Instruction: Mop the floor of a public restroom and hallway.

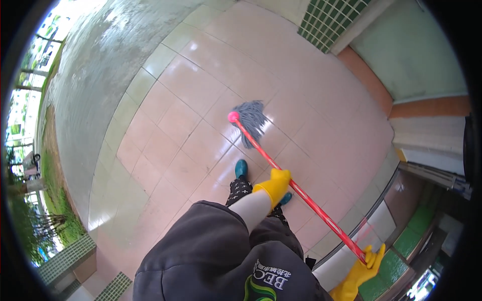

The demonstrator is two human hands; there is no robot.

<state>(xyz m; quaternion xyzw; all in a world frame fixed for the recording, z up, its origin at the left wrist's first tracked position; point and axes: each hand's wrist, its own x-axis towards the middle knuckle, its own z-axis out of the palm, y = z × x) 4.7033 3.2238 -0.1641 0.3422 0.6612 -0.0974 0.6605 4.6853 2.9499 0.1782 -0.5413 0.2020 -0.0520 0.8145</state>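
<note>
A string mop with a red handle (320, 213) and a grey yarn head (251, 119) lies across the middle of the view, its head spread on the tiled floor (177, 124). A pink round cap joins handle and yarn. My left hand (276, 184), in a yellow rubber glove, grips the handle about midway. My right hand (363, 269), also in a yellow glove, is at the handle's upper end at the lower right, with some fingers around it and one finger extended.
A grey paved strip (94, 75) borders the tiles on the left, with grass (56, 188) beyond. Green-tiled wall (327, 22) stands at the top right. A doorway threshold (357, 225) lies at the lower right. My teal shoes (241, 169) stand just below the mop head.
</note>
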